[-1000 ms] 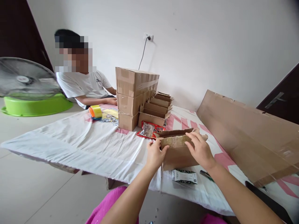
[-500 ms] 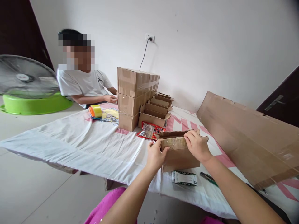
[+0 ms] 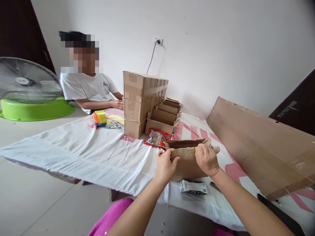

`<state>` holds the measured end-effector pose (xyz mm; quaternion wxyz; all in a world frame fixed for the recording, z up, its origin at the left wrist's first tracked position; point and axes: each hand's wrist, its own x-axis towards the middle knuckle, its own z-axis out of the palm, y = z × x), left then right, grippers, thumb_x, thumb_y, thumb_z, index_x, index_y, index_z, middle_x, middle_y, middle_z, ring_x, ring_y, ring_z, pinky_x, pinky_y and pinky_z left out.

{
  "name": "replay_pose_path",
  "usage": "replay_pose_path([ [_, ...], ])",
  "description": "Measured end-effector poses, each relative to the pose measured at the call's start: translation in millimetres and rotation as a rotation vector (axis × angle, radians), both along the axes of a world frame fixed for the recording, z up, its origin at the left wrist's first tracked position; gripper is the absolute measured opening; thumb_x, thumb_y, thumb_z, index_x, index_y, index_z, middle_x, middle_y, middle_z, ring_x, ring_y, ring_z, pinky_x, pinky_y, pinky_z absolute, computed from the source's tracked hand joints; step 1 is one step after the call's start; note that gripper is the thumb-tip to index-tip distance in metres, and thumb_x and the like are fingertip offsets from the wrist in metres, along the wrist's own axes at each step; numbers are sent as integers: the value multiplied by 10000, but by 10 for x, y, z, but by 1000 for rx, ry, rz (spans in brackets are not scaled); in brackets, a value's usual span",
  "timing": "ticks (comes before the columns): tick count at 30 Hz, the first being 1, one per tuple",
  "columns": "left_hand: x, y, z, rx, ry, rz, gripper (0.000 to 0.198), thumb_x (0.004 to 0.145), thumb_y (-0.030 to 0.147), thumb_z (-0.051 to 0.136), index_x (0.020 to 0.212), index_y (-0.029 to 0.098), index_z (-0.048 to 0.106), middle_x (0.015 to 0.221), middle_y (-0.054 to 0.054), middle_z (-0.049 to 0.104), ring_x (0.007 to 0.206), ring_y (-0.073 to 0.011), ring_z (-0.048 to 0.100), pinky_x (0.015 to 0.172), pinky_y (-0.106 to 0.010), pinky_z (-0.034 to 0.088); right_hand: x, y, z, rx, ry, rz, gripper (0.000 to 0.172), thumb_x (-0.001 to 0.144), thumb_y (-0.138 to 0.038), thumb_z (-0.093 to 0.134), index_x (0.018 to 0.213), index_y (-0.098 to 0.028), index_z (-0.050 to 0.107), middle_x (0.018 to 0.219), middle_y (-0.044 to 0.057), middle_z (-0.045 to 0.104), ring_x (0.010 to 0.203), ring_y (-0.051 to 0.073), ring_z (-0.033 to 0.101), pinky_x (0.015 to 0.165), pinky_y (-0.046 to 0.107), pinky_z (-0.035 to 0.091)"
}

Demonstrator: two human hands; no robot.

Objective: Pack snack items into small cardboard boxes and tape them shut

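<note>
So the right hand (image 3: 206,160) just went from loosely spread fingers to a tight curl on the flap (image 3: 183,153), while the left hand (image 3: 166,165) pinches its other end, which looks like a firmer grip on the open box (image 3: 188,168) between them, packet (image 3: 193,187) just nearer than the fingers.

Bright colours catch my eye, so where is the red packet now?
In the head view, the red packet lies mid-picture on the tablecloth, between the held box and the open boxes.
</note>
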<state>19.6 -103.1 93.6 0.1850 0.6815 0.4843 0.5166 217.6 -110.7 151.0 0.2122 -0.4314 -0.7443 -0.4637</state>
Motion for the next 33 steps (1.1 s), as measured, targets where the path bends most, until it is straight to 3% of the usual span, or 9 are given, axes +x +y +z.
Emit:
replay_pose_path([
  [4,60,-41,-38,64,45,40,184,799,196,618,968,225,550,821,4,687,769,-186,635,1003,-485,307,2,-11,-149,23,61,11,108,877,-92,468,886,-168,545,959,111,627,842,208,577,741,330,442],
  [7,67,-43,-46,133,90,85,180,797,185,620,966,218,566,829,-8,685,821,-201,640,998,-473,301,2,-12,-240,-56,211,36,113,889,-97,444,908,-170,529,1003,121,621,892,214,578,768,335,447],
  [12,-42,78,-34,129,160,54,201,806,194,611,999,231,570,887,-20,698,884,-218,642,984,-458,312,37,-31,-204,-209,324,43,104,874,-164,470,942,-190,544,956,87,633,924,240,553,821,389,436],
  [16,-133,173,-40,93,174,14,219,821,219,598,1034,233,549,946,-26,703,900,-213,639,1007,-462,304,118,-33,-38,-529,535,60,394,785,-163,518,1179,-179,528,1079,95,644,1121,283,480,981,492,349],
  [21,-128,176,-49,92,176,15,268,835,212,579,1094,233,510,983,-41,692,905,-212,633,1032,-499,281,204,-7,128,-869,683,47,246,829,-178,437,940,-207,655,944,54,688,958,214,584,854,391,457],
  [25,-78,117,-21,207,198,236,386,821,204,603,1193,219,497,1140,-115,627,1085,-290,558,1040,-558,246,222,5,136,-1010,759,30,261,825,-173,458,958,-205,680,838,17,714,789,170,628,771,337,483],
  [27,-30,75,2,308,245,303,317,831,205,594,1145,223,558,1186,-131,591,1139,-314,499,1013,-535,293,220,11,98,-1034,807,7,243,812,-180,487,951,-190,687,752,12,707,735,169,625,763,345,483],
  [30,90,16,31,425,368,91,192,883,186,516,1034,233,626,1069,-89,635,1037,-268,518,918,-433,405,211,14,18,-1053,864,7,220,799,-175,504,911,-183,693,683,3,689,717,166,621,772,340,479],
  [33,227,-14,45,433,459,-103,213,880,199,528,1067,228,626,1089,-65,643,1015,-258,515,905,-419,437,203,3,-54,-1067,909,49,228,800,-160,491,912,-185,687,750,12,705,727,157,630,743,303,484],
])
